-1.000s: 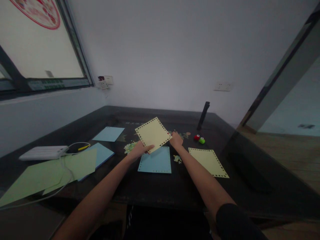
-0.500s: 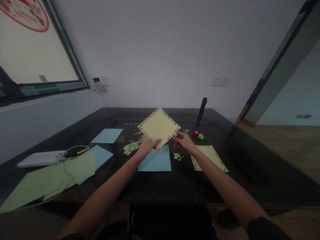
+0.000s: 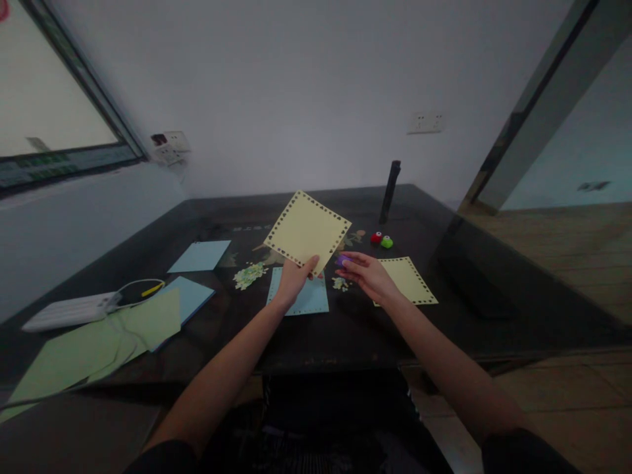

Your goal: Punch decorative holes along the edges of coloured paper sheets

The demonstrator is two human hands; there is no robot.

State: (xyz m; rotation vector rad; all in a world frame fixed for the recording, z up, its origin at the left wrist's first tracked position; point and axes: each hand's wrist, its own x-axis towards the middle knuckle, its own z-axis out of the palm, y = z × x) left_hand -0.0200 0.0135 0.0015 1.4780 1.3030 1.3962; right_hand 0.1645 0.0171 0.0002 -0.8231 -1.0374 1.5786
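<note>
Right hand (image 3: 370, 275) has pulled away from the yellow sheet (image 3: 309, 227) since a second ago, and the purple thing (image 3: 344, 261) it's gripping shows way better now. Left hand (image 3: 292, 284) has the sheet pinched by its near corner. Sheet's pale, turned like a diamond, little dark holes along the edges, and reaches up past that hand. Purple thing's small, at the right fingertips, just beside the sheet. Further out: blue sheet (image 3: 313, 299) below, another yellow one (image 3: 407, 280) by the right wrist, then red (image 3: 376, 237) and green bits (image 3: 387, 242) beyond.

Dim light, soft detail, stretched edges
</note>
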